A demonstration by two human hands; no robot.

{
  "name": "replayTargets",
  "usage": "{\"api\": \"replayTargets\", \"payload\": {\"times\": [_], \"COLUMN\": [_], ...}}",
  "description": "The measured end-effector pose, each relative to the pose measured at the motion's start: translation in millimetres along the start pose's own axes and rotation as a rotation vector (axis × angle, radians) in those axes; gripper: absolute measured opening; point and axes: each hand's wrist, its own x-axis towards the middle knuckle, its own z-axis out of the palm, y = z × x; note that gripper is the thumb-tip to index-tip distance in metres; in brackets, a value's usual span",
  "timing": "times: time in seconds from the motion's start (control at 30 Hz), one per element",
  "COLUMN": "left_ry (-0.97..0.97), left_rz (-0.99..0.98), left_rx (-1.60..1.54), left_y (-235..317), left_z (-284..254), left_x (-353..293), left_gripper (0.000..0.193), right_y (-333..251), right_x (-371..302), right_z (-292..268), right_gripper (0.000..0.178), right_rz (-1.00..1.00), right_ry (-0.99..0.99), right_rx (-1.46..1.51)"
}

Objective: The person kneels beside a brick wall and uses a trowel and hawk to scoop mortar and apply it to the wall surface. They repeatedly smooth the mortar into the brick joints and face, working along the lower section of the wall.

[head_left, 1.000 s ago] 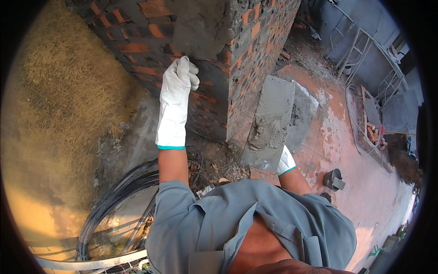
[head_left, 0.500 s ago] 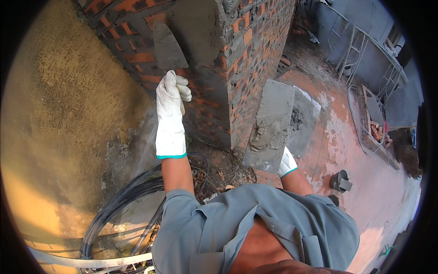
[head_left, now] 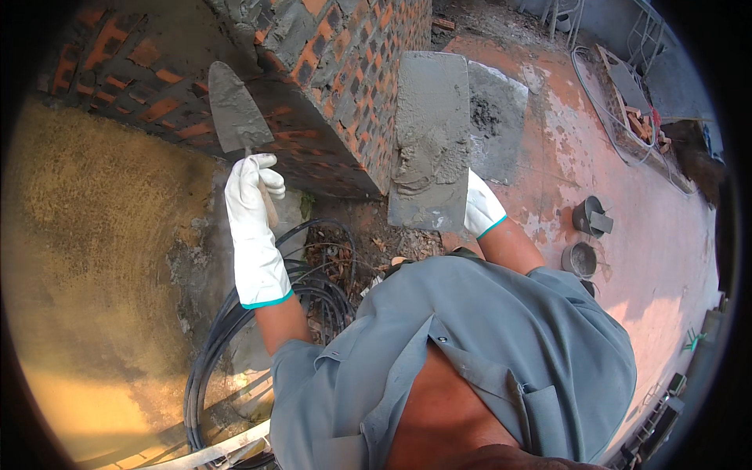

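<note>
In the head view, the left hand [head_left: 254, 194] grasps the trowel [head_left: 236, 111] near the brick wall [head_left: 338, 74]. The right hand [head_left: 481, 205], partly hidden by the board [head_left: 419, 214], probably props it to carry mortar [head_left: 431, 157]; its grip cannot be told.

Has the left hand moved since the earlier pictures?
Yes: against the brick wall, the left hand has moved down and left in view. Earlier it overlapped that wall; now it shows mostly below the wall's lower edge.
</note>
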Motion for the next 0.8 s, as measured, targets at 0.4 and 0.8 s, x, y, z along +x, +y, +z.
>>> {"api": "replayTargets", "payload": {"times": [0.4, 0.8], "left_ry": [-0.359, 0.339], "left_rz": [0.519, 0.934], "left_rx": [1.256, 0.685], "left_y": [30, -11], "left_z": [50, 46], "left_x": [-95, -16], "left_gripper": [0.04, 0.032], "right_y": [-8, 3], "right_x": [-11, -23], "right_z": [0, 41], "right_gripper": [0.053, 0.049], "right_rz": [-0.008, 0.07], "right_ry": [0.041, -0.179], "right_rx": [-0.041, -0.482]}}
